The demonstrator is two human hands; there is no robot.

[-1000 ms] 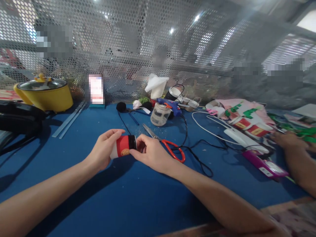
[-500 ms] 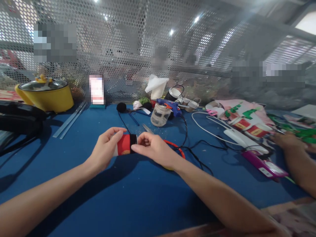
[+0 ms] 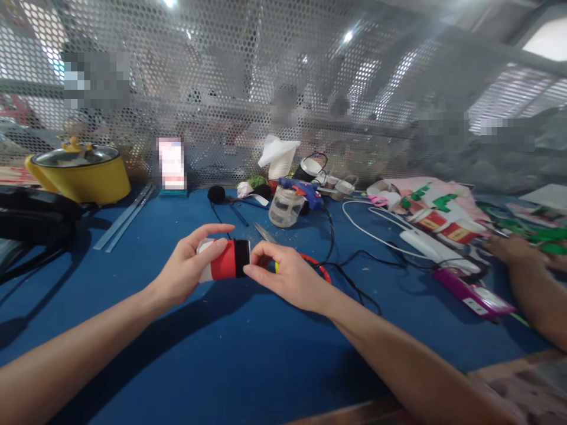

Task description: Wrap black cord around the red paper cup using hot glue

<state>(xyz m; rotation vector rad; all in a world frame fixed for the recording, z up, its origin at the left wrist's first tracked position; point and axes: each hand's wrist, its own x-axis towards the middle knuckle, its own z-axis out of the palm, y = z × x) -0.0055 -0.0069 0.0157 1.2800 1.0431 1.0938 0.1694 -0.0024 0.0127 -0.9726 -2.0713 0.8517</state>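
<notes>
Hands meet over the middle of the blue counter (image 3: 248, 366), both on a small paper cup (image 3: 224, 260) held on its side above the surface. The left hand (image 3: 186, 271) wraps the cup's pale end, thumb stretched along the top and fingers curled underneath, so the red body and the black band at its other end stay in sight. The right hand (image 3: 290, 277) comes in from the other side, its fingers pressed together at the black band, thumb and forefinger pinching at that rim; a small yellow bit shows inside the curl of the hand, too hidden to identify.

Just behind the right hand, red-handled scissors (image 3: 310, 262) lie flat, partly covered by it. Farther toward the back edge stand a clear plastic jar (image 3: 286, 206) and a blue glue gun (image 3: 301, 189), with a black cable (image 3: 349, 277) trailing forward. A yellow pot (image 3: 82, 174) sits at the back left corner. At the right edge another person's hand (image 3: 509, 251) rests near a purple phone (image 3: 473, 292) and a white charger (image 3: 432, 245).
</notes>
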